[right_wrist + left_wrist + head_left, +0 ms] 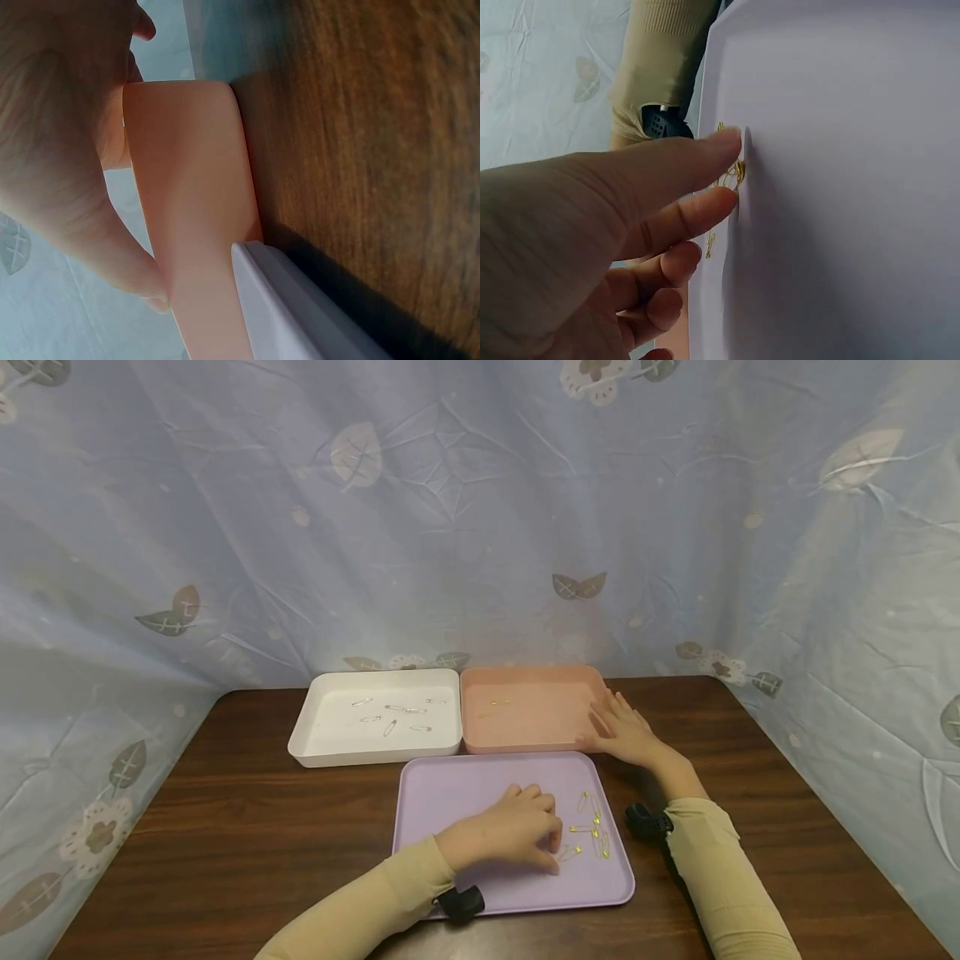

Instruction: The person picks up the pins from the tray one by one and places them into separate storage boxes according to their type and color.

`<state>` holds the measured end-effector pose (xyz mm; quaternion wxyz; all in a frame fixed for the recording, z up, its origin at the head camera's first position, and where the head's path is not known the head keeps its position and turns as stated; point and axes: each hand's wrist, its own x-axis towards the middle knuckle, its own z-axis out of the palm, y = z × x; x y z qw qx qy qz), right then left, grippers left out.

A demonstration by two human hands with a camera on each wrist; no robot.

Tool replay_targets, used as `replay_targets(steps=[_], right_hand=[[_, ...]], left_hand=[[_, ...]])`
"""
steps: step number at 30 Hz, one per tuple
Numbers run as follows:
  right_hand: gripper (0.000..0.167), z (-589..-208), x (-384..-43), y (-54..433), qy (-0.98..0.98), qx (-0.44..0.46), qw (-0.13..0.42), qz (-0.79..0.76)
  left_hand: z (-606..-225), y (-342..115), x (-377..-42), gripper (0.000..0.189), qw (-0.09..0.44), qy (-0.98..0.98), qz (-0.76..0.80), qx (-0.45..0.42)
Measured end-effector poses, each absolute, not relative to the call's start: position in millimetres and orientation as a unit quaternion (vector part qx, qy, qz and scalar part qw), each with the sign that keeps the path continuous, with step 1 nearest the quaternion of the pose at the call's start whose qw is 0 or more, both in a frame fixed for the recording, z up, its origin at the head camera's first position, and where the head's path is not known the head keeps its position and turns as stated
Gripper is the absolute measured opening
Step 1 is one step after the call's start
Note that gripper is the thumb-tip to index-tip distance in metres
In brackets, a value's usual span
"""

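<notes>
My left hand point(513, 831) hovers over the lilac tray point(442, 785), beside a loose group of gold safety pins point(596, 832) at its right side. In the left wrist view the thumb point(682, 161) and index finger are bent towards each other with a gap between them. Gold pins point(739, 172) show beyond that gap. At the right front corner of the pink tray point(536, 722), my right hand point(630, 735) spreads its fingers over the rim. The right wrist view has its thumb point(131, 259) along the pink tray's edge.
Left of the pink tray stands a white tray point(330, 731) with several silver safety pins point(390, 727). Two gold pins point(498, 702) lie in the pink tray. The lilac tray sits in front, on a dark wooden table point(262, 843). A patterned curtain point(450, 527) hangs behind.
</notes>
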<state>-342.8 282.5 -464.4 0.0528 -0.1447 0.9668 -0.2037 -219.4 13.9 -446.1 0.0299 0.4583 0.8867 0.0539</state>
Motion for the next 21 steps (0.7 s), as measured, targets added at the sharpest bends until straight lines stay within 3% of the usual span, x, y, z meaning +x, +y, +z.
replay_targets(steps=[15, 21], right_hand=[[0.091, -461.0, -340.6, 280.1, 0.968, -0.138, 0.055, -0.202], [0.091, -460.9, -340.7, 280.8, 0.968, -0.139, 0.055, -0.201]], left_hand=[[-446.9, 15.2, -220.7, 0.011, 0.010, 0.890, 0.033, 0.454], [-446.4, 16.3, -221.9, 0.018, 0.017, 0.892, 0.050, 0.449]])
